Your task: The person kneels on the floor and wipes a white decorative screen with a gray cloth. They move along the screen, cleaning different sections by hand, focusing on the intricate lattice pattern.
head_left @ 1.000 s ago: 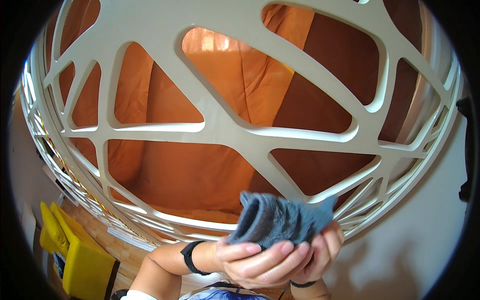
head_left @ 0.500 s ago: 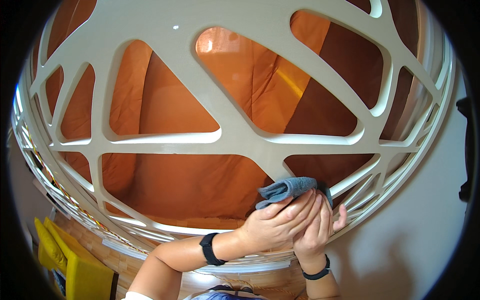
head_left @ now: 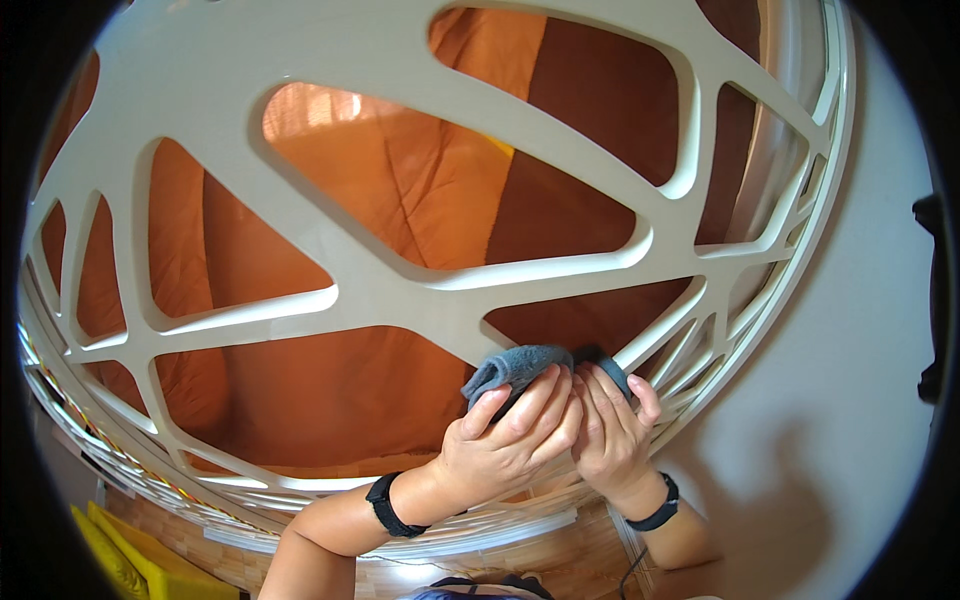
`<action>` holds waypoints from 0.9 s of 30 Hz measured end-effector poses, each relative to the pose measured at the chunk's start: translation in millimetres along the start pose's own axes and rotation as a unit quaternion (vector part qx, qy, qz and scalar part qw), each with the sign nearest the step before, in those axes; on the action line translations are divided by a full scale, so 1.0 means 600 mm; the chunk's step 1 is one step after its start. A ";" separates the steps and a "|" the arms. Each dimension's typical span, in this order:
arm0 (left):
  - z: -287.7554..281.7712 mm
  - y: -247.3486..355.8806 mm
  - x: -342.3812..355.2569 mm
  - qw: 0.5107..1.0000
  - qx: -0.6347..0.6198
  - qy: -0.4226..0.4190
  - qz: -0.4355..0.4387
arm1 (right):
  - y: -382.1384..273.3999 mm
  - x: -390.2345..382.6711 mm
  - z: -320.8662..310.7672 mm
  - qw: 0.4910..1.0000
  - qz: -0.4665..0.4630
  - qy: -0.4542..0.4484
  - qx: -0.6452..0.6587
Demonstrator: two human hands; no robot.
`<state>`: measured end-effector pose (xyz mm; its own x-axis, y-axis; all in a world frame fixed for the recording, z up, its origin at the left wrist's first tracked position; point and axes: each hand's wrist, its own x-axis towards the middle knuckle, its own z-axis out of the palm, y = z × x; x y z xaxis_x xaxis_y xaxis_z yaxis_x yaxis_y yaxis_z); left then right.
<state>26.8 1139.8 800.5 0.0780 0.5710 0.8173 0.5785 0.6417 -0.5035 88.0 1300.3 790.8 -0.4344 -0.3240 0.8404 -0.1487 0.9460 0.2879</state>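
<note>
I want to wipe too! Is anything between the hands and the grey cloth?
Nothing visible: the left hand and right hand both press directly on the grey cloth, which lies against the white lattice frame.

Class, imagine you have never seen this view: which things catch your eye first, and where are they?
A white lattice panel with curved cut-outs fills the view, orange fabric showing behind it. Low and right of centre, the left hand and right hand press a grey cloth against a lattice bar.
</note>
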 end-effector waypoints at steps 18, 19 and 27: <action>0.013 0.117 0.081 0.987 -0.015 -0.117 -0.112 | 0.126 0.013 -0.017 0.994 -0.077 0.063 0.044; 0.000 0.109 0.067 0.987 0.027 -0.133 -0.081 | 0.115 0.006 -0.014 0.993 -0.085 0.050 0.060; 0.030 0.122 0.107 0.987 -0.054 -0.053 -0.140 | 0.153 0.015 -0.014 0.993 -0.058 0.104 0.024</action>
<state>59.6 1232.5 810.8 -0.1806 0.4328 0.8832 0.6491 0.7272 -0.2236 77.6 1384.2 828.8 -0.2203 -0.4188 0.8810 -0.2305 0.8999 0.3702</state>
